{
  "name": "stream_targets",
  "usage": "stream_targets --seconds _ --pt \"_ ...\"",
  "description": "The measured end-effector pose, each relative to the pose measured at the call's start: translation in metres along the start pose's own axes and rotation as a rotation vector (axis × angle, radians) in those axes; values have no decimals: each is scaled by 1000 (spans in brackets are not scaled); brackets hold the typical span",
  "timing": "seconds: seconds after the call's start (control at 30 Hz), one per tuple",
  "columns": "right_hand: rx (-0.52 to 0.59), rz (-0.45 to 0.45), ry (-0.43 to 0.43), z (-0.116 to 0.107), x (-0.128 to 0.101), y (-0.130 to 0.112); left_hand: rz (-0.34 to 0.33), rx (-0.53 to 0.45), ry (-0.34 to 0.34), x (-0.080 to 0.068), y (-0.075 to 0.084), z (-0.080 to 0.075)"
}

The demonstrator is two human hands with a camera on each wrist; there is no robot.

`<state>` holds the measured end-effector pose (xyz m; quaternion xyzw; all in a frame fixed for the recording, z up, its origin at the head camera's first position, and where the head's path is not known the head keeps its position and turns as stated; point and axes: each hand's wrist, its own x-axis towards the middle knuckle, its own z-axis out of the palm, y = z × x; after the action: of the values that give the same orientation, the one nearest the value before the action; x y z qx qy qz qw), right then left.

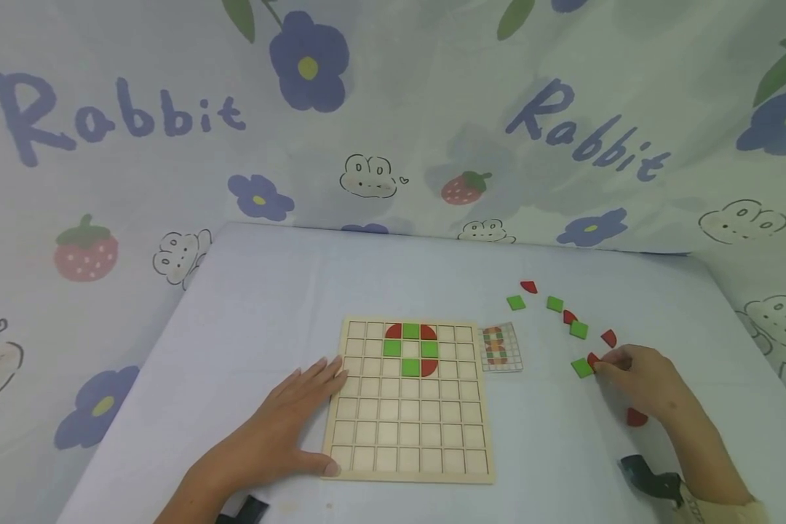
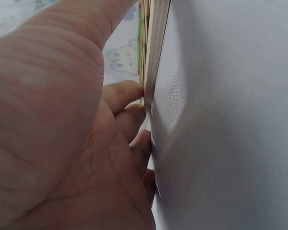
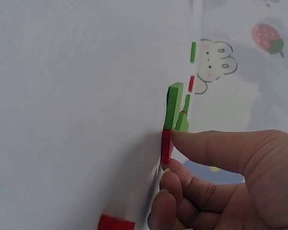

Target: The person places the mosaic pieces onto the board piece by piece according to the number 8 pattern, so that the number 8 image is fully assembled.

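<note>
Head view: my left hand (image 1: 282, 429) lies flat, steadying the grid board (image 1: 411, 400) at its left edge. My right hand (image 1: 642, 378) pinches a red piece (image 1: 592, 359) near the table's right edge.

Right wrist view: thumb and fingers (image 3: 216, 148) close on the red piece; I would lift straight, clear of the touching green square (image 3: 173, 105).

A person's left hand (image 1: 282, 429) rests flat against the near-left edge of a wooden grid board (image 1: 409, 400) on the bench (image 1: 268, 291). The right hand (image 1: 642, 382) pinches a red piece (image 1: 592, 359) just beside a green square (image 1: 581, 368), with other red and green pieces scattered nearby.
</note>
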<state>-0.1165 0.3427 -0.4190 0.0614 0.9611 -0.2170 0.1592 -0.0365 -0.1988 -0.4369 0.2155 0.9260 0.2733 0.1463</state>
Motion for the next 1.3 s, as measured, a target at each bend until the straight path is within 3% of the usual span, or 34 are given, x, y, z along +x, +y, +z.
stream_targets --seconds 0.47,0.73,0.93,1.1,1.3 --pt "49 69 -39 1 -2 -6 -8 -28 -7 -1 3 -2" --pt "46 -24 13 -7 -9 -13 -7 -13 -2 -2 3 -2" --pt "131 -140 39 5 -12 -62 1 -4 6 -4 1 -3" --pt "226 -268 -16 27 -10 -116 -12 -8 -4 -2 3 -4" --pt "227 -404 -93 45 -3 -169 -4 2 -3 -1 5 -4"
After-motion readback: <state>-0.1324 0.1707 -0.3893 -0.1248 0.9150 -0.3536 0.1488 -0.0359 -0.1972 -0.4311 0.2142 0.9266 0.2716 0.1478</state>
